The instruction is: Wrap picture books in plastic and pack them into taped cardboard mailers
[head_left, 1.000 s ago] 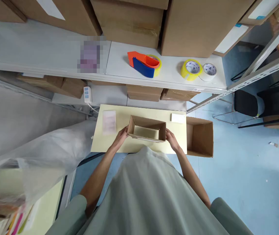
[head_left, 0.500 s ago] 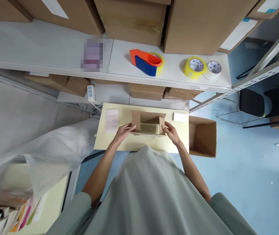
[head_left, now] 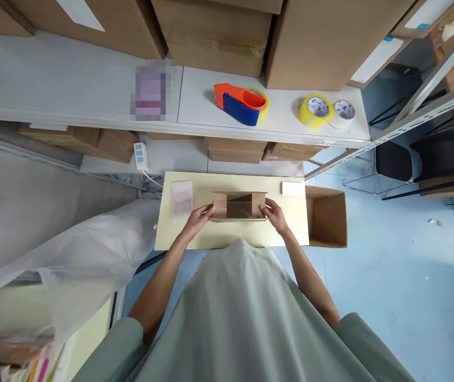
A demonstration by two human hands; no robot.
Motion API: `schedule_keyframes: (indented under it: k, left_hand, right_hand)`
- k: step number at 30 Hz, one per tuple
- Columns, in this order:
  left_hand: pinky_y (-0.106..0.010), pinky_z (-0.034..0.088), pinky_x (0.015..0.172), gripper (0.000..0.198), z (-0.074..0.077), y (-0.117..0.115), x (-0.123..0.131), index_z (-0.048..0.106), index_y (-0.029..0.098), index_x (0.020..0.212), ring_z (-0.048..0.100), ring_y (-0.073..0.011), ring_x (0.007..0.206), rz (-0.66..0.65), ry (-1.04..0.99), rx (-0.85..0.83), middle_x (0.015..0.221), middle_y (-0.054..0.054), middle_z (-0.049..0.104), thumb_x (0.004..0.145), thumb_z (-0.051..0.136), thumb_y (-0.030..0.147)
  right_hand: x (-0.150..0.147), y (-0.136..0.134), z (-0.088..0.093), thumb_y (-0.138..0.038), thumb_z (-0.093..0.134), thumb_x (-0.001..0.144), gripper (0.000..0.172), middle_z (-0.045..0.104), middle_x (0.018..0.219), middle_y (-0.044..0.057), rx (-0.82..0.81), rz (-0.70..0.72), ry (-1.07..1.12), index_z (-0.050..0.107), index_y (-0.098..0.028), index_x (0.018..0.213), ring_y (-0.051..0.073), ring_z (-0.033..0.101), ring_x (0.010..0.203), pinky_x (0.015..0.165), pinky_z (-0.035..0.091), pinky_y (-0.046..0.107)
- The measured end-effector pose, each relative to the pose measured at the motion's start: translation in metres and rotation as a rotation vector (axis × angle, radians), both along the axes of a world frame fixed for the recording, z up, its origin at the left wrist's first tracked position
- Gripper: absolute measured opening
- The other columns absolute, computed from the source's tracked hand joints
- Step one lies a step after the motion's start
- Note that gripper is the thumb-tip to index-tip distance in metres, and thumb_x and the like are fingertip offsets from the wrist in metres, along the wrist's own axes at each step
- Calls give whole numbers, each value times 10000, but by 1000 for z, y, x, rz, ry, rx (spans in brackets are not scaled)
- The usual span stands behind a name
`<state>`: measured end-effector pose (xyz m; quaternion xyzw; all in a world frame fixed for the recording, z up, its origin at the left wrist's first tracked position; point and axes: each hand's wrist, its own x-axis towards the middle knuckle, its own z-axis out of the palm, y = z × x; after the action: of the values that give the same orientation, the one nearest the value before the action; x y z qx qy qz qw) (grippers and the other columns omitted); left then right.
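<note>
Head view showed the small cardboard box [head_left: 239,210] at about the middle of the table [head_left: 233,237], its long axis running left to right, parallel with the table's long edges. Its opening faced up toward you, and a short flap at each end was turned inward over it. The box lay between your two hands: just right of your left hand [head_left: 200,218] and just left of your right hand [head_left: 274,214]. Your left fingers and thumb were closed on the box's left end; your right hand gripped the other end, thumb over the flap.

Toward the table's left end you had a pale sheet [head_left: 181,199], and near its far right corner a white block [head_left: 291,189]. Just beyond the table's right end stood an open carton [head_left: 329,217], and past its far edge, on the shelf [head_left: 195,114], sat an orange and blue tape dispenser [head_left: 238,103]
</note>
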<state>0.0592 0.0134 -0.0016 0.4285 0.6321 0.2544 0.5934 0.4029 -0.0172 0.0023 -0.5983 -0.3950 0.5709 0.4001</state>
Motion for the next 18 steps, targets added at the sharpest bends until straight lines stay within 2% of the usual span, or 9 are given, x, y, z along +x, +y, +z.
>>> schedule_keyframes:
  k: [6,9,12,14,16,18]
  left_hand:
    - [-432,640,976,955,-13,-4,0,852,169,1258,761,-367,1190,-36,-21,24,1289,-164,838,729,774,960]
    - [-469,633,1052,1034,-10,-6,1,819,154,1334,750,-388,1264,-43,-60,18,1340,-193,820,743,734,998]
    - [-501,588,1180,1033,-2,-10,-7,734,181,1495,682,-395,1440,-59,-152,45,1530,-210,734,859,638,989]
    - [-514,542,1254,998,3,-15,-16,657,232,1596,581,-398,1573,-98,-181,76,1695,-197,608,876,706,922]
    - [-540,523,1282,1079,5,-19,-24,577,290,1669,503,-415,1641,-164,-175,90,1793,-178,495,779,883,820]
    - [-565,528,1280,1193,5,-21,-26,525,323,1699,495,-426,1645,-200,-150,99,1821,-173,451,675,1000,708]
  right_hand:
    - [1,-6,-4,-797,843,877,740,741,1546,146,-2,-10,-15,779,-255,1376,393,736,1378,1196,610,583]
    - [3,-9,-3,-811,810,902,750,727,1573,141,-22,0,-50,771,-263,1412,389,723,1401,1203,605,577]
    - [14,-18,6,-815,781,929,768,702,1604,150,-60,-10,-114,744,-275,1474,386,687,1457,1236,575,587]
    - [25,-26,14,-789,824,911,796,669,1645,150,-58,14,-111,712,-298,1527,383,645,1514,1263,553,591]
    - [35,-34,21,-724,930,840,856,627,1693,135,-44,75,-81,688,-332,1561,384,607,1557,1278,540,599]
    - [40,-38,24,-652,1024,747,923,617,1704,123,-38,119,-69,692,-352,1554,389,611,1552,1281,536,618]
